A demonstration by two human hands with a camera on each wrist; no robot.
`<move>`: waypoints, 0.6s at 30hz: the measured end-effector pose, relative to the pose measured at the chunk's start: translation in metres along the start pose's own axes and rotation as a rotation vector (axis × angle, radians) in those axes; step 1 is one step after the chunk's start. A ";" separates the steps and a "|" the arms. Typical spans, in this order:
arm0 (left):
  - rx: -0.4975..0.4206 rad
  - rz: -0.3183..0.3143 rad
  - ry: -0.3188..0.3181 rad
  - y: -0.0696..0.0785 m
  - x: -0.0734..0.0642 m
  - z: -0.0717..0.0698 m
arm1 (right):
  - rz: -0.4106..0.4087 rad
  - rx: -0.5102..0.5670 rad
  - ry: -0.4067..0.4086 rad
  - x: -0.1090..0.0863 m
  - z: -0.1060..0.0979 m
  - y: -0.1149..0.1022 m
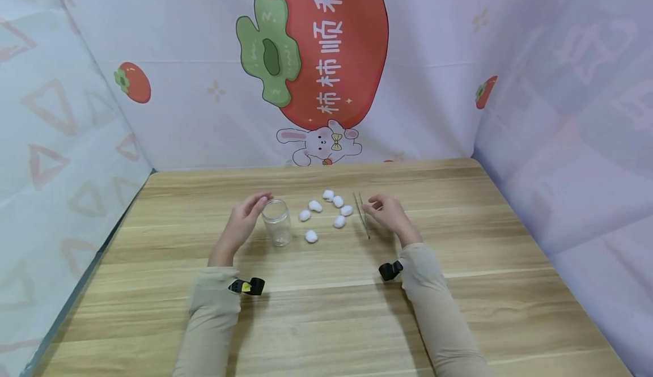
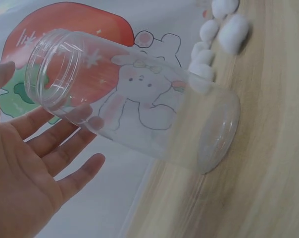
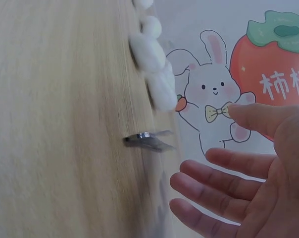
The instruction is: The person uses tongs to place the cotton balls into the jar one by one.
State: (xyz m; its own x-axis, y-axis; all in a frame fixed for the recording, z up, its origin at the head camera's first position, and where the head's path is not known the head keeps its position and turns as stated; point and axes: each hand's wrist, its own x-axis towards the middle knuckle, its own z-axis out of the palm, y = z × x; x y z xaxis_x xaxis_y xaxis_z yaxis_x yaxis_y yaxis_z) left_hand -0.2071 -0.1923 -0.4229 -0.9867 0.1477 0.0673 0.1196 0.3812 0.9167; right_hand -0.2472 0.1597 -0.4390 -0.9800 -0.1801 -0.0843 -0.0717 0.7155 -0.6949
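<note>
A clear, lidless jar (image 1: 278,227) stands upright on the wooden table, left of several white cotton balls (image 1: 315,206). My left hand (image 1: 241,222) is at the jar's left side near the rim. In the left wrist view its fingers (image 2: 85,173) spread loosely beside the jar, with the thumb at the mouth's other side. Metal tweezers (image 1: 368,228) lie with their two tips apart, to the right of the cotton balls. Close by on their right, my right hand (image 1: 390,216) hovers with relaxed fingers (image 3: 204,198), holding nothing; the tweezers look blurred in the right wrist view.
The wooden table (image 1: 316,320) meets a printed cloth backdrop (image 1: 194,116) at its far edge. Cloth walls rise on both sides. Black straps with small devices (image 1: 250,286) are on both sleeved wrists.
</note>
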 end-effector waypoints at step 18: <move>-0.015 0.054 -0.045 -0.016 0.000 0.011 | 0.253 0.220 0.069 0.001 0.014 -0.002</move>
State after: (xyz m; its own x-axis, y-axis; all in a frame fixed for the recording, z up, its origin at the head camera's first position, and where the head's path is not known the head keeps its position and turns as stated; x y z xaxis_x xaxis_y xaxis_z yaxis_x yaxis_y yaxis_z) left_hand -0.2082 -0.1886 -0.4420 -0.9728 0.2090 0.0998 0.1710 0.3580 0.9179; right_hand -0.2451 0.1484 -0.4479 -0.9724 0.0361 -0.2305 0.2097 0.5679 -0.7959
